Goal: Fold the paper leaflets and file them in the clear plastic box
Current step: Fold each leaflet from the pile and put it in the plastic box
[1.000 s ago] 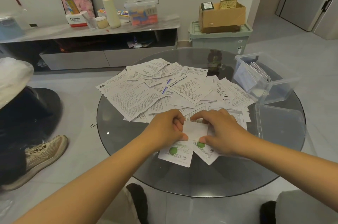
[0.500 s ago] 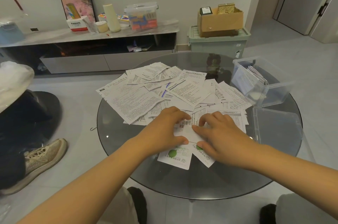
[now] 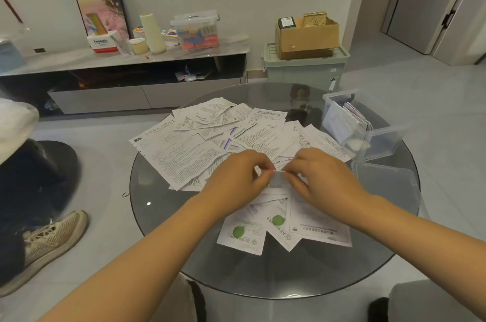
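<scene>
A small folded white leaflet (image 3: 278, 179) is held just above the paper pile, pinched at its top edge between my left hand (image 3: 236, 177) and my right hand (image 3: 320, 177). Both hands have their fingers curled onto it. Many unfolded printed leaflets (image 3: 184, 153) lie spread over the round glass table (image 3: 163, 216). Two leaflets with green dots (image 3: 243, 233) lie nearest to me. The clear plastic box (image 3: 378, 137) stands at the table's right side, with several folded leaflets upright inside it.
The box's clear lid (image 3: 389, 184) lies flat on the table in front of the box. A seated person's shoe (image 3: 52, 240) is on the floor at left. A low cabinet (image 3: 126, 79) and a green bin with a cardboard box (image 3: 305, 63) stand behind the table.
Both hands pressed the folded leaflet flat on the pile half a second ago. Now they have lifted it slightly and pinch its top edge.
</scene>
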### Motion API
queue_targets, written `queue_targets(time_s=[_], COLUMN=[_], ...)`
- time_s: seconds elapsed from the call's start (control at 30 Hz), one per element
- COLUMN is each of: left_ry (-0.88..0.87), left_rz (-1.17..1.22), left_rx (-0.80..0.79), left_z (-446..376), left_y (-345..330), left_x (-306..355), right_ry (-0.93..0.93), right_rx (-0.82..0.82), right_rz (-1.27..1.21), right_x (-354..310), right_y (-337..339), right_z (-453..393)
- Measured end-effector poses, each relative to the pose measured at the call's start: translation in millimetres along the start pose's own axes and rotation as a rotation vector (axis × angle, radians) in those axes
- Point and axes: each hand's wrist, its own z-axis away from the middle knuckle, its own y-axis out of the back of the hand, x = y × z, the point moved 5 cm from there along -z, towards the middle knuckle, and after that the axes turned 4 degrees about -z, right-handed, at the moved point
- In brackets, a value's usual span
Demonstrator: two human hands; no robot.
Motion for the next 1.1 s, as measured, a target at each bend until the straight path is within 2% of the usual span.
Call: queue_targets(time_s=[0.13, 0.3, 0.47, 0.63, 0.77, 0.93, 1.1], left_ry=[0.067, 0.010, 0.001, -0.004, -0.070, -0.070, -0.059], left_rz=[0.130, 0.087, 0.243, 0.254, 0.246, 0.209, 0.236], left_rx=[0.074, 0.162, 0.210, 0.143, 0.058, -0.033, -0.041], left_z=[-16.1, -39.9, -64.7, -88.4, -102.2, -104.7, -105.8], left_y=[6.9, 12.1, 5.6, -12.0, -32.8, -53.5, -61.8], left_x=[9.0, 31.7, 44.4, 60.4, 74.0, 66.1, 63.2], right_ry=[-0.068, -0.155, -0.297, -0.494, -0.634, -0.728, -0.717], right_rx=[0.058, 0.099, 0.136, 0.366, 0.468, 0.415, 0.348], right_rz=[-0.075, -0.114, -0.179, -0.233, -0.143, 0.002, 0.090], right_x=[17.1, 30.0, 57.8, 100.5, 142.6, 178.1, 185.5], right_y=[20.0, 42.4, 64.4, 90.8, 103.8, 96.9, 82.8], right_z=[-7.3, -11.7, -17.6, -17.7, -16.0, -27.0, -41.4])
